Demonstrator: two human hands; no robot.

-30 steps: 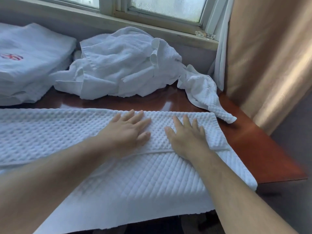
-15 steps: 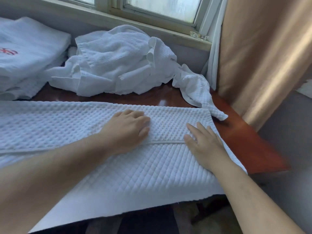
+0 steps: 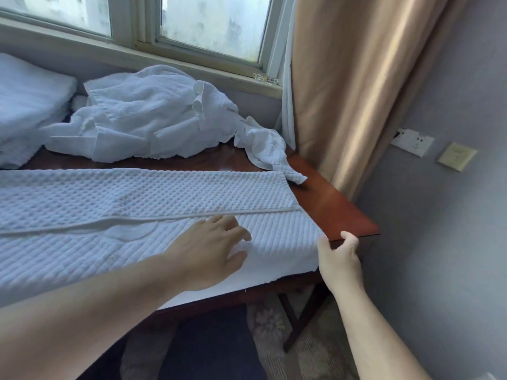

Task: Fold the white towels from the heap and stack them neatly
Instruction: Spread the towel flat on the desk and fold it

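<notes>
A white towel (image 3: 137, 209) lies spread along the counter (image 3: 334, 204), a hem running along its middle. The left hand (image 3: 211, 248) rests on it, fingers relaxed and holding nothing, while the right hand (image 3: 340, 253) curls round its near right corner (at the counter's edge). The heap (image 3: 148, 119) sits behind, beside a folded stack (image 3: 27, 105) at far left.

White towel (image 3: 137, 201), right hand (image 3: 338, 256) gripping its edge, left hand (image 3: 208, 248) resting on it
</notes>
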